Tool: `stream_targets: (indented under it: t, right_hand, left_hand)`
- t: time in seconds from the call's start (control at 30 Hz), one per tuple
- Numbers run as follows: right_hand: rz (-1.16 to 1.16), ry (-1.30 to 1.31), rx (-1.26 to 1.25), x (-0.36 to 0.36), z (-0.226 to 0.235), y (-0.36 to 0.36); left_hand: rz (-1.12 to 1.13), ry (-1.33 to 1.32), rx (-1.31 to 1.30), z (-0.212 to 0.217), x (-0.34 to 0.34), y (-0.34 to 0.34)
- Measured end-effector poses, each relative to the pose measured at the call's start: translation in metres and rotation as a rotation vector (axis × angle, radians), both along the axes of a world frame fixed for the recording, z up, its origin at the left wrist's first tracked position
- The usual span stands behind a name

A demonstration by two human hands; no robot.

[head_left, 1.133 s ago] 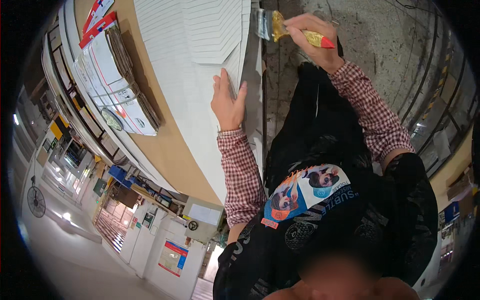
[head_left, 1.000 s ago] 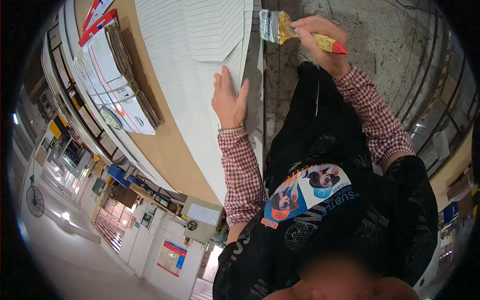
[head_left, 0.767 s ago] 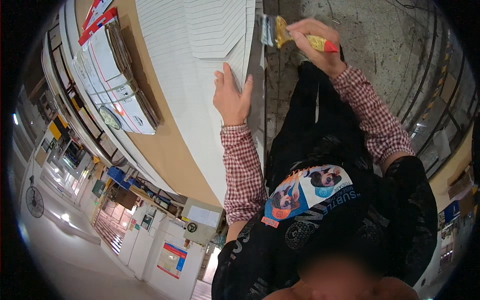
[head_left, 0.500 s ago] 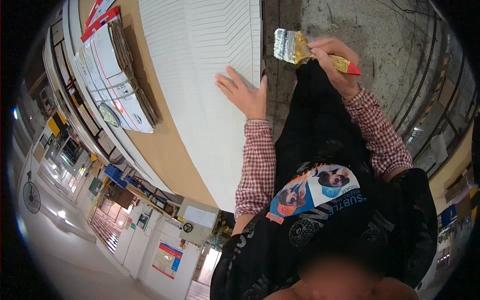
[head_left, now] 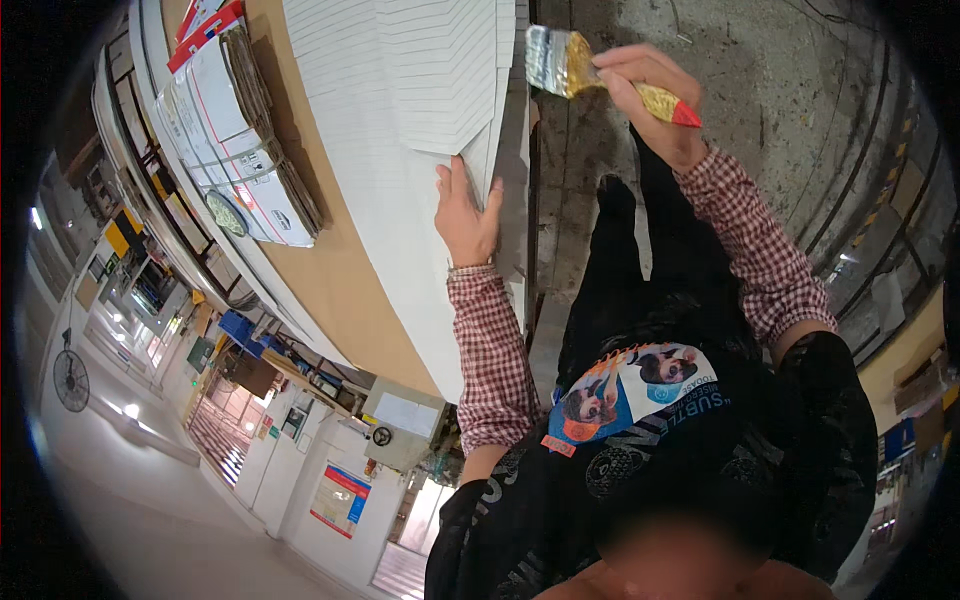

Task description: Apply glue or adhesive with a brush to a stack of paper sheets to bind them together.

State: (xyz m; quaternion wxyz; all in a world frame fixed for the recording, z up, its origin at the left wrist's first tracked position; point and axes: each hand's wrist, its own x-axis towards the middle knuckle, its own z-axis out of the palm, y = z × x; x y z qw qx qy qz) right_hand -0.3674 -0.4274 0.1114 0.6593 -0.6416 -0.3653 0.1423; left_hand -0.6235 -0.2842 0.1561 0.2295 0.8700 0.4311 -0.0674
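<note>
My right hand point(head_left: 655, 100) is closed around the yellow handle of a flat paintbrush point(head_left: 570, 65), held over the floor just off the table's right edge. Its bristles look whitish and wet, and the handle ends in a red tip. My left hand point(head_left: 468, 222) lies on a fanned stack of white paper sheets point(head_left: 400, 80), with thumb and fingers stretched apart. Its fingertips touch the near corner of the upper sheets, which sits slightly raised and shifted from those below. Whether any finger is under that corner, I cannot tell.
A strapped bundle of flattened white cartons point(head_left: 235, 150) lies on the brown board point(head_left: 350, 290) left of the paper. Red-and-white packages point(head_left: 205, 35) sit behind it. The stained concrete floor point(head_left: 780, 120) runs along the table's right side. A wall fan point(head_left: 70, 380) is at far left.
My left hand has moved left and slightly nearer, to the sheets' corner, which now stands out from the stack. My right hand has carried the paintbrush a little farther away and left.
</note>
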Motion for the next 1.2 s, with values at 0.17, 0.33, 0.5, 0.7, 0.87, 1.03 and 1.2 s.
stream_targets:
  t: [0.17, 0.33, 0.5, 0.7, 0.87, 1.03, 1.2]
  right_hand:
    - [-0.009, -0.112, -0.039, 0.007, 0.003, 0.005]
    - [0.064, -0.060, -0.079, -0.005, 0.000, -0.003]
    - [-0.021, -0.162, 0.034, -0.002, 0.005, 0.003]
    - [0.065, -0.030, -0.070, -0.020, 0.005, -0.013]
    - [-0.033, -0.035, -0.020, -0.031, 0.009, -0.029]
    - [-0.054, -0.042, -0.034, -0.042, 0.002, -0.039]
    - [-0.043, -0.086, -0.016, -0.046, 0.000, -0.038]
  left_hand:
    - [0.035, -0.031, -0.089, 0.010, 0.011, -0.005]
    - [0.040, -0.010, -0.073, 0.010, 0.016, -0.002]
    - [0.010, 0.018, -0.041, 0.006, 0.016, -0.004]
    - [-0.046, 0.042, 0.060, -0.006, 0.014, -0.005]
    - [0.081, 0.090, 0.302, -0.041, 0.016, -0.036]
    - [0.142, 0.207, 0.352, -0.055, -0.015, -0.061]
    - [0.011, 0.147, 0.121, -0.020, -0.027, -0.045]
